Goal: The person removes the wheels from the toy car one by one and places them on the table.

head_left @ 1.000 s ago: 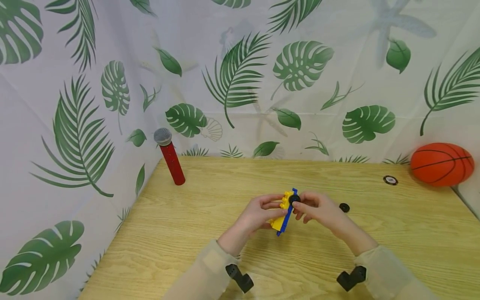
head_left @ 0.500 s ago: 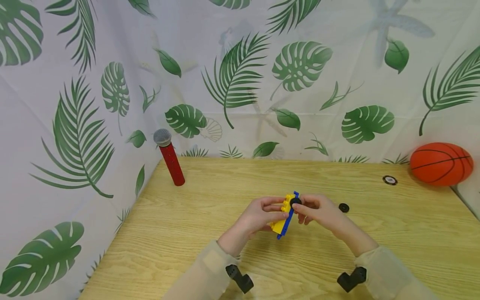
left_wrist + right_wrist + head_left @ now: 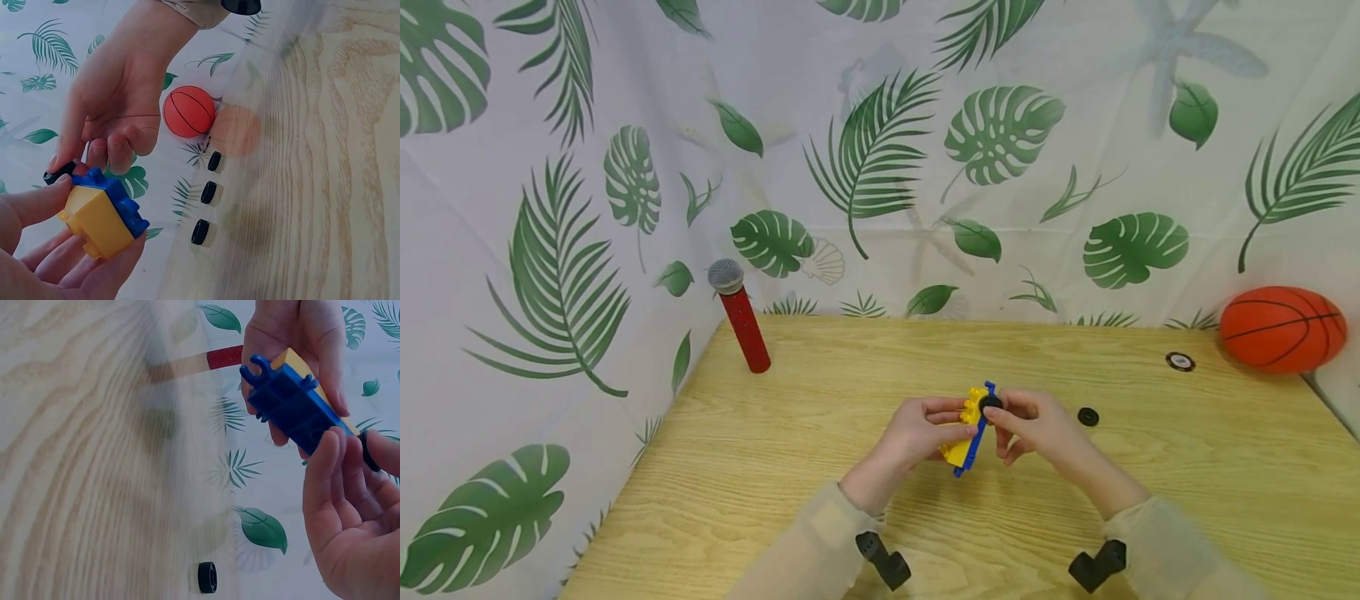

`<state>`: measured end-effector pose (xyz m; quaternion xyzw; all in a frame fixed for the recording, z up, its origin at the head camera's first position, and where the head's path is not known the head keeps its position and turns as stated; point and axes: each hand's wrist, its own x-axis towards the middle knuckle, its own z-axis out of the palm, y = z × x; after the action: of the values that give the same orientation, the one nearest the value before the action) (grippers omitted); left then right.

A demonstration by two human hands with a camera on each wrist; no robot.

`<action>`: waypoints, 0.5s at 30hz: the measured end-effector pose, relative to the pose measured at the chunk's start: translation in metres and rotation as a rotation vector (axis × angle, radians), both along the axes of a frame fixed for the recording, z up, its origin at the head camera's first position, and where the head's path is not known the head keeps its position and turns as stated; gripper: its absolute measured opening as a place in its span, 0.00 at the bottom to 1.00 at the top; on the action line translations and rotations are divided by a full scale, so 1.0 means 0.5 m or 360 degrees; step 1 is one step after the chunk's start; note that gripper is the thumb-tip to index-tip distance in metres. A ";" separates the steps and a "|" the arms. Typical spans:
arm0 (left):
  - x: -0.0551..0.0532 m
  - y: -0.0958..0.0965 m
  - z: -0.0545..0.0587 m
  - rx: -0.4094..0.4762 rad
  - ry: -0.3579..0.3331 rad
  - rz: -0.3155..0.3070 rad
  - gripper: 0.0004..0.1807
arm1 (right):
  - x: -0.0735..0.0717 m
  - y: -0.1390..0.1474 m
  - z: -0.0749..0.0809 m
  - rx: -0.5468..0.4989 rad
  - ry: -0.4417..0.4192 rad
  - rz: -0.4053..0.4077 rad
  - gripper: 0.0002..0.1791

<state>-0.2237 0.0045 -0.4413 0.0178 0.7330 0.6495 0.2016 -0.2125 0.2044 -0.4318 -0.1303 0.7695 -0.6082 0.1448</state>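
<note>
In the head view my left hand [image 3: 917, 431] grips a toy vehicle body with a yellow block top [image 3: 958, 450] and a blue chassis [image 3: 976, 446], tilted above the table. Thumb and fingers of my right hand [image 3: 1033, 425] pinch a small black wheel [image 3: 991, 405] against the side of the chassis, near its far end. The right wrist view shows the blue underside [image 3: 287, 403] with a hook at one end and small axle stubs. Whether the wheel sits on its stub is hidden by the fingers. A loose black wheel [image 3: 1087, 416] lies beyond my right hand.
Three black wheels, one of them this wheel [image 3: 209, 192], stand out in a row in the left wrist view. A red microphone [image 3: 747, 325] stands at the back left. At the back right are an orange basketball [image 3: 1283, 329] and a round chip [image 3: 1180, 361]. Leaf-printed cloth borders the table.
Both hands and the toy vehicle have shifted only slightly toward me. The right hand's lower fingers have spread a little; thumb and fingers stay on the wheel.
</note>
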 end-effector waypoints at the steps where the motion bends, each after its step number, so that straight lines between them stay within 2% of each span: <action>1: 0.001 0.001 0.000 -0.0010 0.0004 0.0019 0.22 | 0.001 -0.003 -0.001 -0.0005 -0.0008 -0.0024 0.17; 9: 0.005 0.010 0.002 -0.0050 0.0028 0.0142 0.20 | 0.007 -0.017 -0.009 0.0001 -0.0002 -0.0179 0.18; 15: 0.006 0.011 0.003 -0.0040 0.0059 0.0160 0.20 | 0.011 -0.022 -0.014 0.0009 0.0074 -0.0237 0.21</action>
<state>-0.2207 0.0098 -0.4395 -0.0095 0.7446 0.6491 0.1554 -0.2069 0.1934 -0.4387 -0.0864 0.7819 -0.6120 0.0815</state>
